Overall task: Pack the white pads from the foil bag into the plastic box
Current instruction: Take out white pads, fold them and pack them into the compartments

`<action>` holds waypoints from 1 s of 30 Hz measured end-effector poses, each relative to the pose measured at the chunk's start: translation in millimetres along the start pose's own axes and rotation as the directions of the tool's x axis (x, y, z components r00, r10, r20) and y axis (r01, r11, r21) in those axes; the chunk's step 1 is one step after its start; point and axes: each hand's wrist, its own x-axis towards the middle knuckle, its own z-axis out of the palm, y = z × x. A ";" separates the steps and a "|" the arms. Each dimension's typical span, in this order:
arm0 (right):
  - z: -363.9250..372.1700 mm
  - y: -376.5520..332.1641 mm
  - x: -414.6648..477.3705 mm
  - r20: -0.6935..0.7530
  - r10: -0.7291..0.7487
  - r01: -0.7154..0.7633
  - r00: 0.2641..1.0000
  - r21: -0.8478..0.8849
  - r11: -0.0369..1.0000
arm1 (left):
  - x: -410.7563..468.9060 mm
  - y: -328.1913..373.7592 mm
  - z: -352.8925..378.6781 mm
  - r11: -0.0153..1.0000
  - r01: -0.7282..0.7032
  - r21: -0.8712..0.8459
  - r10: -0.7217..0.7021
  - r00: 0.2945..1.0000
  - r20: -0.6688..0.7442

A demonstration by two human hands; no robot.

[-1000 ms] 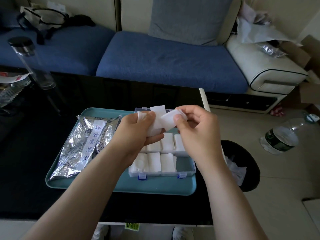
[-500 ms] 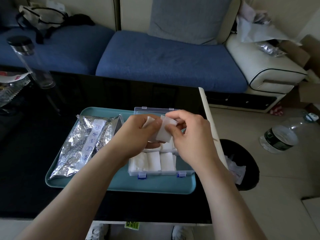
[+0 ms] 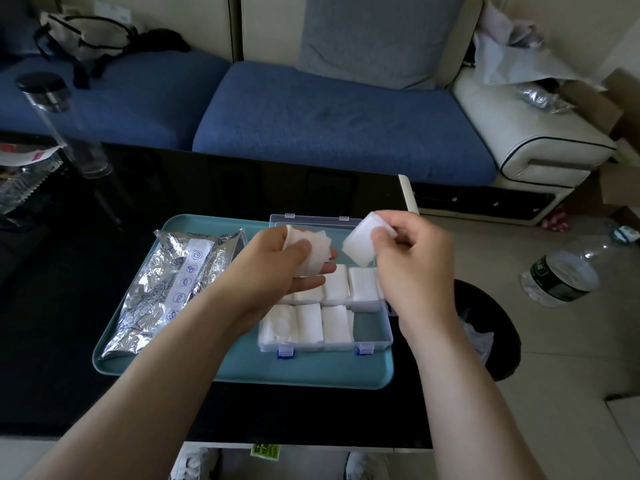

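Observation:
A clear plastic box [image 3: 377, 342] with blue latches lies open on a teal tray [image 3: 304, 372]; white pads fill most of its compartments, and the near right one shows bare. My left hand [image 3: 277, 271] holds a small stack of white pads [image 3: 313, 252] above the box's left half. My right hand [image 3: 412, 258] pinches a single white pad [image 3: 360, 245] above the box's far right corner. The silver foil bag [image 3: 162, 292] lies flat on the tray's left side.
The tray sits on a black glass table [image 3: 69, 306] whose right edge runs just past the box. A clear tall bottle [image 3: 65, 129] stands at the far left. A black bin [image 3: 491, 327] and a water bottle [image 3: 561, 275] are on the floor to the right. A blue sofa [image 3: 329, 123] lies behind.
My hands were together on the stack of pads. My right hand has pulled one pad off and moved right, apart from the left hand, which keeps the stack.

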 end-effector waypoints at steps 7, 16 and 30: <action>-3.4 -8.4 -5.3 0.297 0.122 -0.162 0.947 0.115 0.980 | 1.3 1.5 -0.6 0.997 0.014 -0.071 -0.019 0.997 -0.075; 2.8 -7.6 -6.7 0.300 0.059 -0.106 0.952 0.141 0.984 | 0.7 2.6 5.7 0.988 0.043 -0.151 -0.046 0.999 -0.019; 8.0 -4.1 -7.3 0.079 -0.160 0.168 0.984 -0.110 0.980 | -2.6 5.6 6.2 0.993 0.030 -0.113 -0.033 0.999 -0.024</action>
